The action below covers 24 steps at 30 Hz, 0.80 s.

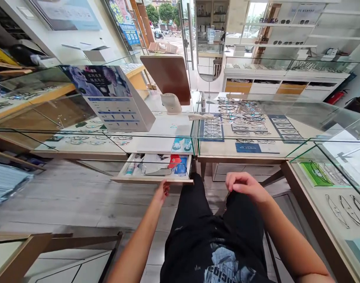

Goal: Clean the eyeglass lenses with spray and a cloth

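Below the counter in front of me a drawer (156, 181) is pulled out. My left hand (163, 191) is at its front edge, the fingers curled against the front panel. Inside the drawer lie white papers (154, 162), a red packet (175, 161), a blue packet (181, 166), a grey elongated item (158, 172) and a small bottle (130, 168). My right hand (243, 184) hovers above my right thigh with its fingers curled in. Something thin and dark shows just under it, too small to name.
Several pairs of glasses (241, 110) lie on the glass counter at the right, near a tablet stand (171, 103). A tented sign (115, 114) stands at the left. A side case (329, 192) with frames borders my right; wooden furniture (41, 251) is at lower left.
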Tool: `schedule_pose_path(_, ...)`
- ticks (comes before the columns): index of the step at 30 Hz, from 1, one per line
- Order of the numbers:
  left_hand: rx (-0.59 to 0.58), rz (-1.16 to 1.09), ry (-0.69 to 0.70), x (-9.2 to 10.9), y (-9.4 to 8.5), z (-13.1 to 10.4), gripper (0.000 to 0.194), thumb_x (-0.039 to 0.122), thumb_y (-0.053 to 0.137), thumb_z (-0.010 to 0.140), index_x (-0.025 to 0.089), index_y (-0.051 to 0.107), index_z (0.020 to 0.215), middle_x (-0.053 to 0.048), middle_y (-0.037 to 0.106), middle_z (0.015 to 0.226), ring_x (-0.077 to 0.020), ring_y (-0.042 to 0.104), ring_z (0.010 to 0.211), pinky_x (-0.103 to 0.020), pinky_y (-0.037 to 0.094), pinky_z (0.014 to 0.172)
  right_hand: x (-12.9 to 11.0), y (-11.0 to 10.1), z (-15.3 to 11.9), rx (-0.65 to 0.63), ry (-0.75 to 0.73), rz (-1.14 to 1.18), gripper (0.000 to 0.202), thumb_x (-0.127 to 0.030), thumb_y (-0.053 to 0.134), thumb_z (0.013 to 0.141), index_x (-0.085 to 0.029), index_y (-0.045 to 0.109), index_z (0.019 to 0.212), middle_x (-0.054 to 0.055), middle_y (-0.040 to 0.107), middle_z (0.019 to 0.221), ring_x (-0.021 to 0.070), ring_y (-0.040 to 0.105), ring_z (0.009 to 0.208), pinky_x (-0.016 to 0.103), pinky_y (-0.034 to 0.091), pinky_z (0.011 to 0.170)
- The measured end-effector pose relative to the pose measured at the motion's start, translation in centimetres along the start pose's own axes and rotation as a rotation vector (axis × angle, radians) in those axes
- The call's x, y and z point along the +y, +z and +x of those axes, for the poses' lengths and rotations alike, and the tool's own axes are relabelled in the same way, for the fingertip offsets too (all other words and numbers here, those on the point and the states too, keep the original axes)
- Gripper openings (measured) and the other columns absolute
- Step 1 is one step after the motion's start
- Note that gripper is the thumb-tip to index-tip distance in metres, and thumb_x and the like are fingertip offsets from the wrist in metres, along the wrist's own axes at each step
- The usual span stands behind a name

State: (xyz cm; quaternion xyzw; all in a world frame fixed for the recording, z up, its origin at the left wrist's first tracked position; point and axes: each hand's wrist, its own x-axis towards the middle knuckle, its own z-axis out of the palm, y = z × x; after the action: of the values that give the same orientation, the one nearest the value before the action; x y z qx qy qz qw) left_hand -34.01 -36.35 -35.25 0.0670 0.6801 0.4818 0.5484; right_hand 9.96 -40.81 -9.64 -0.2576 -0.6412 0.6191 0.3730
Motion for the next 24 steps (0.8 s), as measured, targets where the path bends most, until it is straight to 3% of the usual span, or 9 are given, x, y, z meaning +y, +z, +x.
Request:
schedule_pose_path(3, -0.031, -0.004, -0.011, -0.1, -1.4, -1.1, 0.038, 0.048, 0.090, 0.083, 0.016, 0.070, 0.088, -0.006, 0.076, 0.085, -0.0122, 0.061, 0.059, -0.022, 0.036, 0.049, -1.2, -6.4, 2.7, 0.395, 0.022, -0.472, 0.030, -0.049, 0.075, 0.105, -0.021, 0.079, 0.096, 0.008, 0.075, 0.097, 0.0230, 0.066, 0.093, 0.035, 0.049, 0.087)
schedule_pose_path(6, -0.042, -0.010, -0.032, 0.1, -2.3, -2.0, 0.035, 0.042, 0.093, 0.081, 0.016, 0.072, 0.091, -0.009, 0.079, 0.091, -0.0101, 0.058, 0.054, -0.019, 0.030, 0.044, -2.6, -14.6, 5.8, 0.721, 0.026, -0.911, 0.028, -0.041, 0.065, 0.105, -0.019, 0.082, 0.103, 0.014, 0.080, 0.113, 0.0294, 0.070, 0.108, 0.040, 0.052, 0.096)
schedule_pose_path(9, -0.052, -0.028, -0.053, 0.2, -2.7, -2.9, 0.026, 0.034, 0.089, 0.086, 0.015, 0.073, 0.093, -0.010, 0.080, 0.094, -0.0074, 0.052, 0.050, -0.016, 0.024, 0.039, -4.3, -22.4, 8.3, 0.787, 0.147, -1.355, 0.036, -0.036, 0.059, 0.107, -0.015, 0.086, 0.117, 0.019, 0.079, 0.133, 0.0358, 0.063, 0.128, 0.048, 0.047, 0.116)
schedule_pose_path(12, -0.046, -0.044, -0.065, 0.0, -2.9, -3.8, 0.018, 0.030, 0.083, 0.093, 0.015, 0.073, 0.094, -0.011, 0.080, 0.096, -0.0060, 0.052, 0.049, -0.014, 0.023, 0.037, -5.6, -27.5, 9.9, 0.612, 0.297, -1.612, 0.041, -0.035, 0.060, 0.107, -0.014, 0.087, 0.130, 0.019, 0.074, 0.152, 0.0390, 0.053, 0.139, 0.051, 0.043, 0.117)
schedule_pose_path(14, -0.036, -0.055, -0.072, -0.2, -3.1, -4.4, 0.017, 0.029, 0.082, 0.094, 0.015, 0.073, 0.096, -0.012, 0.080, 0.100, -0.0062, 0.054, 0.049, -0.013, 0.023, 0.036, -6.0, -29.2, 10.8, 0.464, 0.374, -1.691, 0.041, -0.034, 0.064, 0.106, -0.013, 0.086, 0.132, 0.018, 0.072, 0.159, 0.0389, 0.049, 0.142, 0.052, 0.041, 0.117)
schedule_pose_path(17, -0.024, -0.093, -0.085, -0.5, -3.3, -4.9, 0.014, 0.027, 0.081, 0.096, 0.016, 0.074, 0.101, -0.012, 0.080, 0.103, -0.0064, 0.056, 0.049, -0.012, 0.024, 0.035, -5.9, -30.1, 11.9, 0.310, 0.446, -1.759, 0.041, -0.033, 0.064, 0.106, -0.014, 0.086, 0.134, 0.018, 0.070, 0.162, 0.0372, 0.047, 0.146, 0.051, 0.039, 0.119)
schedule_pose_path(24, 0.018, -0.155, -0.103, -1.5, -4.0, -5.1, 0.009, 0.024, 0.077, 0.100, 0.018, 0.071, 0.100, -0.011, 0.080, 0.098, -0.0081, 0.061, 0.049, -0.012, 0.024, 0.034, -5.0, -30.2, 13.4, 0.249, 0.479, -1.809, 0.042, -0.029, 0.057, 0.108, -0.013, 0.084, 0.136, 0.020, 0.074, 0.157, 0.0333, 0.053, 0.147, 0.047, 0.042, 0.119)
